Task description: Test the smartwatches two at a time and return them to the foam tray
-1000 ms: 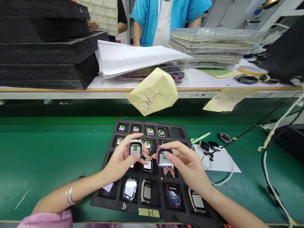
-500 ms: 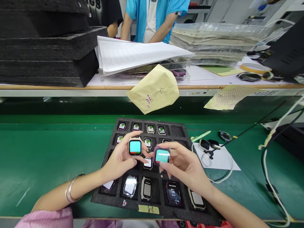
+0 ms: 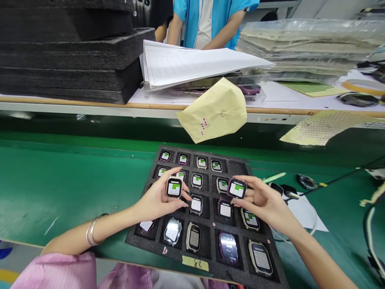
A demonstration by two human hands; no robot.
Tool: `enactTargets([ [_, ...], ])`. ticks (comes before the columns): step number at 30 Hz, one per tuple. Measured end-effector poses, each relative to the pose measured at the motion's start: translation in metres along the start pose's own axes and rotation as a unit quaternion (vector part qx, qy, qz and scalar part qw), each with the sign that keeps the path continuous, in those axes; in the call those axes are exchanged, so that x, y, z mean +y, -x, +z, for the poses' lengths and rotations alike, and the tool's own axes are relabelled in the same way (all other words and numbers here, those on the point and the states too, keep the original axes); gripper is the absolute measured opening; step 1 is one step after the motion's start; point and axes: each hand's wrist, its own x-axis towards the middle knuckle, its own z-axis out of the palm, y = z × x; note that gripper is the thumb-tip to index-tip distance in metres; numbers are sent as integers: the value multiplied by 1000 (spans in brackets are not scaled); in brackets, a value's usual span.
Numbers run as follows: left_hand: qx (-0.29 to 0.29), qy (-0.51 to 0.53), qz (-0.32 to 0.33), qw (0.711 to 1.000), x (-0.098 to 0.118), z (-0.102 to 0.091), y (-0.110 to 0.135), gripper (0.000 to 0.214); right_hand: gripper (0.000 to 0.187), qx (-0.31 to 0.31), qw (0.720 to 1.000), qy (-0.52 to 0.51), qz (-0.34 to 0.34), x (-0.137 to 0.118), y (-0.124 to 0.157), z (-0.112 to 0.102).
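My left hand (image 3: 164, 196) is closed around a light-rimmed smartwatch (image 3: 174, 187) without a strap, its screen lit with white and green blocks. Between thumb and fingers, my right hand (image 3: 258, 198) grips a purple-rimmed smartwatch (image 3: 237, 188) that shows a similar screen. Both are held above a black foam tray (image 3: 207, 225) divided into square compartments. Several more watches lie in it, among them a purple one (image 3: 228, 247) and a pale one (image 3: 260, 258) in the front row. A yellow label (image 3: 195, 263) is stuck to the tray's front edge.
A shelf behind carries stacked black foam (image 3: 66, 56), loose white papers (image 3: 198, 64) and bagged sheets (image 3: 303, 48). Yellow paper (image 3: 218, 110) hangs off its edge. Right of the tray lie cables, a watch (image 3: 306, 181) and a white sheet (image 3: 313, 218). Across the shelf stands a person in blue (image 3: 221, 20).
My right hand has moved right with the purple watch, away from my left hand. Both held screens went from cyan to white and green. The view has shifted left.
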Motion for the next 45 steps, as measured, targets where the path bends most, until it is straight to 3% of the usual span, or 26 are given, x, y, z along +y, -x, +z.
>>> enactTargets([
  [5, 8, -41, -12, 999, -4, -13, 8, 77, 53, 41, 999, -6, 12, 17, -7, -21],
  [9, 17, -207, -18, 978, -4, -31, 16, 53, 49, 45, 999, -13, -6, 11, -1, -18],
  [11, 2, -345, -9, 939, -5, -45, 19, 44, 49, 42, 999, 24, -23, 10, 0, -17],
  [14, -14, -554, 38, 832, -8, -65, 22, 40, 52, 41, 986, 149, -54, 18, -2, -19],
  [16, -33, -637, 66, 768, -7, -74, 22, 37, 51, 54, 972, 219, -63, 25, -3, -22],
  [19, -72, -684, 58, 723, 0, -79, 22, 38, 44, 72, 951, 291, -74, 32, -4, -32],
  [21, -96, -710, 54, 696, 8, -77, 22, 39, 40, 59, 912, 394, -97, 31, -2, -41],
  [25, -110, -780, 95, 608, 20, -59, 20, 34, 40, -20, 819, 560, -123, 17, 1, -54],
  [27, -130, -795, 111, 581, 21, -45, 17, 30, 37, -18, 805, 573, -148, 6, 1, -44],
  [29, -157, -804, 119, 561, 19, -31, 11, 24, 28, -4, 809, 558, -184, -6, -1, -19],
  [31, -187, -813, 115, 539, 15, -20, 1, 18, 21, -64, 824, 524, -205, -16, -5, 16],
  [33, -211, -822, 101, 520, 12, -12, -9, 21, 18, -138, 808, 539, -192, -20, -10, 52],
  [35, -225, -827, 85, 508, 10, -9, -18, 28, 19, -177, 776, 581, -168, -22, -15, 79],
  [38, -232, -825, 74, 510, 8, -7, -26, 34, 26, -192, 751, 614, -147, -22, -23, 98],
  [42, -228, -811, 80, 533, 4, -8, -30, 36, 29, -202, 753, 611, -138, -23, -30, 101],
  [45, -224, -787, 94, 568, 4, -14, -30, 35, 32, -210, 771, 586, -131, -22, -32, 92],
])
